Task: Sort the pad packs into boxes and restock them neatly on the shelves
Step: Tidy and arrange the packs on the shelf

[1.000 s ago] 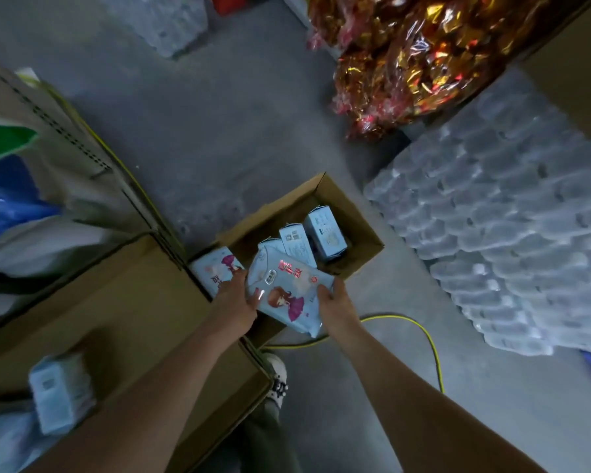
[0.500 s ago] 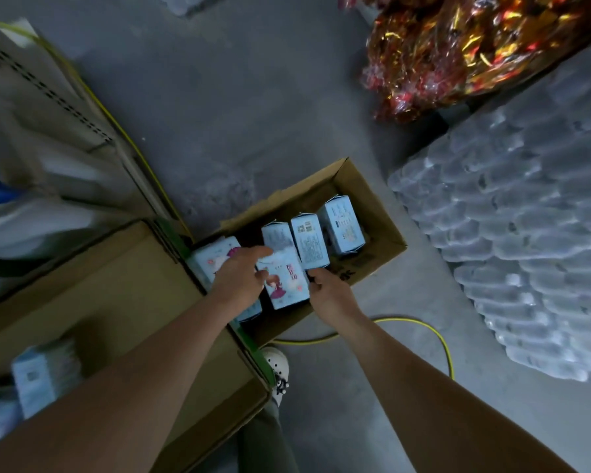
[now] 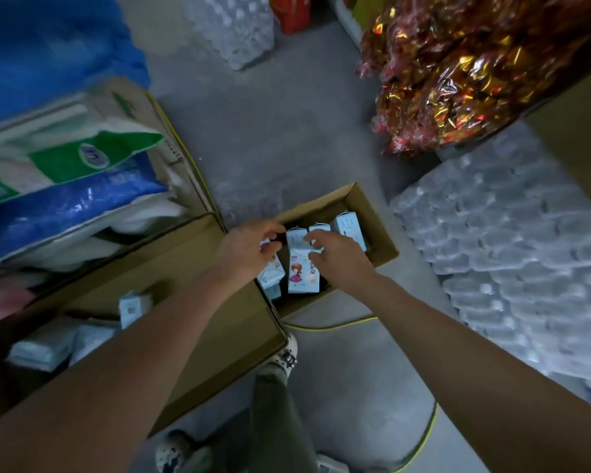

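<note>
Reaching down into the small open box (image 3: 372,213) on the floor, both hands meet over a row of pad packs standing on end.

Farthest left, a bigger carton (image 3: 191,302) beside the small box holds a few more pale packs (image 3: 133,303), lying loose and well apart from the hands. Next comes the left hand (image 3: 249,247), its fingers curled over the top of the leftmost pack (image 3: 270,278), which leans at the near left corner of the small box; whether the fingers truly pinch it or only rest on it cannot be told, because the hand hides the contact.

Just right of it stands the pack with the cartoon girl (image 3: 301,271), upright, its long axis running from the box floor up toward the camera and its printed face turned to the person. The right hand (image 3: 342,257) sits against this pack's upper right edge, fingers bent and touching its top, thumb below; it looks like a light steadying pinch.

Two further packs (image 3: 350,227) stand behind the right hand, filling the row toward the far right wall.

The right hand is the nearer one to the girl pack, so squaring it against its neighbours probably falls to that hand, pushing rightward.
</note>
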Available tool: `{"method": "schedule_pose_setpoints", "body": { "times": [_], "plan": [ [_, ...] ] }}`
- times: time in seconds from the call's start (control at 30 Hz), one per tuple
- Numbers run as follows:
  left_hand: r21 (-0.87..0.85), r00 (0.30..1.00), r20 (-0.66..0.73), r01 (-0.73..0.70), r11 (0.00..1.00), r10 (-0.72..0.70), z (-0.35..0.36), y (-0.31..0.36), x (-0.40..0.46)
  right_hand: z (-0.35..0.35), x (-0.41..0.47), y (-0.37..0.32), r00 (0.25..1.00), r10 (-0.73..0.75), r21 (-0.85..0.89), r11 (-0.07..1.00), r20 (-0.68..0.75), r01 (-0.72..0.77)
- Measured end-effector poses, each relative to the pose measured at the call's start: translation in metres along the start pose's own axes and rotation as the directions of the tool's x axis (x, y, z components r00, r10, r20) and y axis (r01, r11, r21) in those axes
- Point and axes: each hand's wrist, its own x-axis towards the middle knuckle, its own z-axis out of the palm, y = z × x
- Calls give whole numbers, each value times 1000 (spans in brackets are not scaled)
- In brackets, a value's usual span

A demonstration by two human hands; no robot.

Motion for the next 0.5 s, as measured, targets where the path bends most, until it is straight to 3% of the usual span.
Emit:
{"method": "schedule_pose_setpoints", "body": {
  "times": [0.27, 0.5],
  "plan": [
    [107, 968, -183, -153, 982, 171, -115, 20, -138, -28, -96, -128, 931, -362, -177, 920, -39, 350],
    [98, 883, -454, -80, 992, 116, -202, -36, -321, 9, -192, -277, 792, -606, -267, 777, -75, 570]
  ]
}}
